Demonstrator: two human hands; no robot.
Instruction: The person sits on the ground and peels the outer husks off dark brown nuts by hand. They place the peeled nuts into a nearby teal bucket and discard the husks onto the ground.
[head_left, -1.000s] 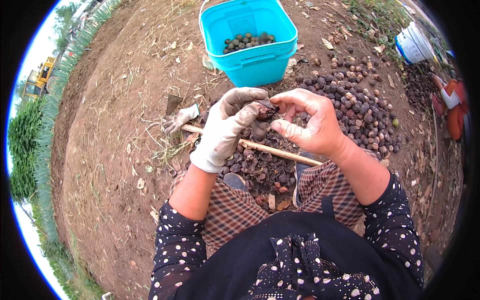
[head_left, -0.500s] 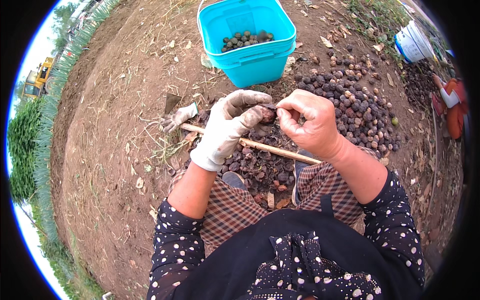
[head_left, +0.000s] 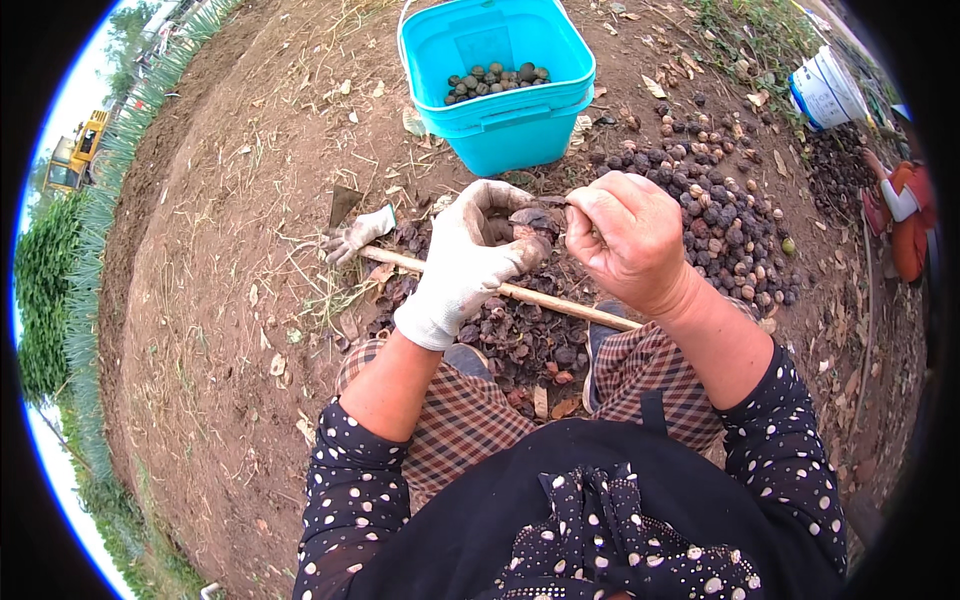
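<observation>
Our gloved left hand (head_left: 470, 265) gripping a dark nut (head_left: 528, 222), bare right hand (head_left: 630, 240) pinching its husk, above husk pile (head_left: 520, 335) and stick (head_left: 520, 293), turquoise bucket (head_left: 520, 125) beyond, hands barely shifted since earlier.

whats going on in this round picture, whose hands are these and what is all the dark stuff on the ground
The picture comes from a wide fisheye camera worn on a person's head, looking down, so the edges curve. The two hands are that person's own. The left hand in a dirty white cloth glove holds a dark round husked nut in its grip, and the bare right hand works at it with something thin, too small to make out. On the bare brown soil lie a heap of dark round nuts, a pile of brown husk pieces, a long wooden stick and a turquoise plastic bucket holding a few nuts.
</observation>
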